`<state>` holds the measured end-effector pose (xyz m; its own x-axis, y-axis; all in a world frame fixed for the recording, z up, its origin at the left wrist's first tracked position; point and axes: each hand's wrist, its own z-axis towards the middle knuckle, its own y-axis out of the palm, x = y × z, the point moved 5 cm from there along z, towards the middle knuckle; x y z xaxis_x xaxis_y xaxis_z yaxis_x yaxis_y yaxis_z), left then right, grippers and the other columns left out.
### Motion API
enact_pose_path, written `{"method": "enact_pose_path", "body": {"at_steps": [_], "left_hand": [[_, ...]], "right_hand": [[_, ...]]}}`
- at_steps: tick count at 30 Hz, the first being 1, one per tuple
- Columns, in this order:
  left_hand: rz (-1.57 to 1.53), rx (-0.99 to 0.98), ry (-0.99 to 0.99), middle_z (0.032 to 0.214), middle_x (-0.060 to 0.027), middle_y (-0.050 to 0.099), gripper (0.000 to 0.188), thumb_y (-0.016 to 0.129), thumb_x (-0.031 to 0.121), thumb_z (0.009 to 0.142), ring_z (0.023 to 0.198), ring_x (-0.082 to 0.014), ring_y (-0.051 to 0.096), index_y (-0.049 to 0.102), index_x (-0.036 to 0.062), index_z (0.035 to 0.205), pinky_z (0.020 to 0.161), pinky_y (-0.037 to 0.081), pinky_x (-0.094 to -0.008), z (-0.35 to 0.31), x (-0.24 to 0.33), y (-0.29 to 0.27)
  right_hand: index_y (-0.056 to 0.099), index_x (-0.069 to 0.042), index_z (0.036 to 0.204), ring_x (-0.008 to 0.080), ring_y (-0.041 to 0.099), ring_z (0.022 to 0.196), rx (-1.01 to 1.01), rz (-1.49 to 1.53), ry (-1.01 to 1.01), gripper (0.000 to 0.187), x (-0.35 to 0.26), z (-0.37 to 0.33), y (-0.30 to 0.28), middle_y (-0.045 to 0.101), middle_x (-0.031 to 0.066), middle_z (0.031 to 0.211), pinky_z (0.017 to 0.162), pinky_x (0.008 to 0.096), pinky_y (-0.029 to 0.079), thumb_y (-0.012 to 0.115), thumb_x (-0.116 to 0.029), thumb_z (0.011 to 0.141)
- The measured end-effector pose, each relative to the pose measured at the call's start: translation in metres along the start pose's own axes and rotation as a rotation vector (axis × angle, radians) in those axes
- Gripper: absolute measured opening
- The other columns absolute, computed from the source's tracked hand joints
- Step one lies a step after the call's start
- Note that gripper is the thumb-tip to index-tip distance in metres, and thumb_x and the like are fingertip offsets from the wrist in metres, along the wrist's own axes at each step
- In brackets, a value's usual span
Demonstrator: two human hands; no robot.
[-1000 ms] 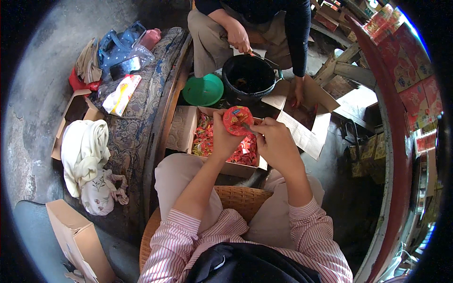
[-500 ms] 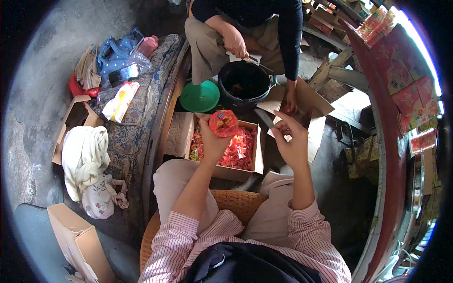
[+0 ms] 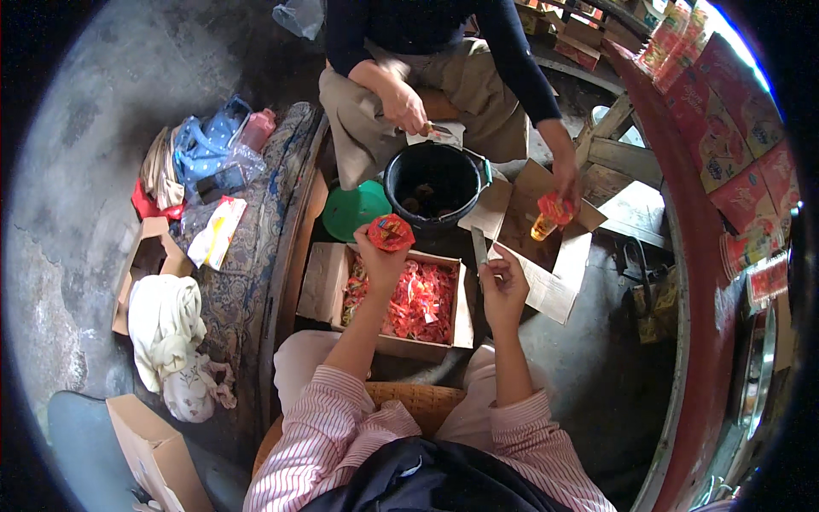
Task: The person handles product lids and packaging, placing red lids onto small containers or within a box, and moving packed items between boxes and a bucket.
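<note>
In my left hand (image 3: 381, 264) is a small packet with a round, wrinkled red top (image 3: 391, 232), gripped above the left part of a carton (image 3: 461, 311) of shredded red wrappers (image 3: 418, 299). My right hand (image 3: 504, 286) is closed on a knife, its grey blade (image 3: 479, 244) pointing up and away from me. What the knife's handle looks like is hidden by the fingers. Across from me, a co-worker's hand (image 3: 404, 109) holds a small knife (image 3: 440, 130). The co-worker's other hand (image 3: 565, 177) holds a red-topped cup (image 3: 543, 225) over an open carton (image 3: 554, 294).
Beyond the wrapper carton stand a black bucket (image 3: 472, 205) with dark contents and a green basin (image 3: 347, 213). Cloths (image 3: 166, 316) and bags (image 3: 209, 145) lie on the patterned bench (image 3: 286, 179) at left. A red-brown beam (image 3: 706, 341) curves along the right.
The co-worker's hand has risen out of the open carton with a red-topped cup. My right hand has drawn slightly left, its fingers closer together on the knife. The whole view has shifted.
</note>
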<state>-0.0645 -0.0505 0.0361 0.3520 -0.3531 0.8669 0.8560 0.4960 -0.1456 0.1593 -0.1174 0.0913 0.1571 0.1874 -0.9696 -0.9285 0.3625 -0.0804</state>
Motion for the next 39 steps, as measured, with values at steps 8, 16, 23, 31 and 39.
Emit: {"method": "enact_pose_path", "body": {"at_steps": [8, 16, 23, 31, 39], "left_hand": [[0.139, -0.074, -0.042, 0.095, -0.0117, 0.046, 0.058, 0.077, 0.011, 0.058, 0.087, -0.0234, 0.051, 0.038, 0.0011, 0.1, 0.078, 0.042, -0.034, 0.048, -0.086, 0.07], [0.846, -0.528, -0.292, 0.106, -0.0148, 0.049, 0.067, 0.078, 0.021, 0.056, 0.094, -0.0327, 0.055, 0.036, 0.0057, 0.106, 0.077, 0.046, -0.043, 0.081, -0.144, 0.115], [1.18, -0.806, -0.304, 0.114, -0.0124, 0.05, 0.075, 0.081, 0.024, 0.057, 0.102, -0.028, 0.056, 0.038, 0.0072, 0.116, 0.083, 0.048, -0.0375, 0.091, -0.148, 0.129], [1.411, -0.872, -0.077, 0.106, -0.0088, 0.056, 0.029, 0.05, 0.026, 0.086, 0.098, -0.0256, 0.058, 0.055, 0.0072, 0.108, 0.078, 0.049, -0.0367, 0.095, -0.159, 0.154], [1.532, -0.934, 0.147, 0.102, -0.0069, 0.059, 0.024, 0.049, 0.02, 0.085, 0.095, -0.0248, 0.059, 0.06, 0.0098, 0.104, 0.076, 0.048, -0.0367, 0.083, -0.161, 0.177]], "right_hand": [[0.056, -0.001, 0.108, 0.0067, 0.054, 0.067, 0.091, 0.079, 0.078, 0.031, 0.005, 0.01, -0.005, 0.059, 0.0027, 0.077, 0.061, 0.0203, 0.045, 0.063, 0.0, 0.077], [0.056, 0.0, 0.108, 0.0091, 0.058, 0.069, 0.088, 0.103, 0.183, 0.031, -0.001, 0.015, -0.006, 0.061, 0.0063, 0.079, 0.061, 0.0221, 0.049, 0.061, 0.002, 0.077], [0.056, 0.0, 0.107, 0.0107, 0.059, 0.078, 0.093, 0.153, 0.199, 0.031, 0.001, 0.013, -0.007, 0.061, 0.0069, 0.083, 0.067, 0.0232, 0.05, 0.062, 0.002, 0.077], [0.056, -0.001, 0.107, 0.0112, 0.06, 0.077, 0.084, 0.14, 0.175, 0.031, -0.004, 0.013, -0.004, 0.062, 0.0077, 0.085, 0.067, 0.0233, 0.049, 0.062, 0.001, 0.076], [0.056, -0.002, 0.107, 0.0106, 0.06, 0.075, 0.091, 0.151, 0.161, 0.032, -0.007, 0.015, -0.007, 0.062, 0.0073, 0.085, 0.066, 0.0232, 0.049, 0.063, 0.002, 0.076]]}}
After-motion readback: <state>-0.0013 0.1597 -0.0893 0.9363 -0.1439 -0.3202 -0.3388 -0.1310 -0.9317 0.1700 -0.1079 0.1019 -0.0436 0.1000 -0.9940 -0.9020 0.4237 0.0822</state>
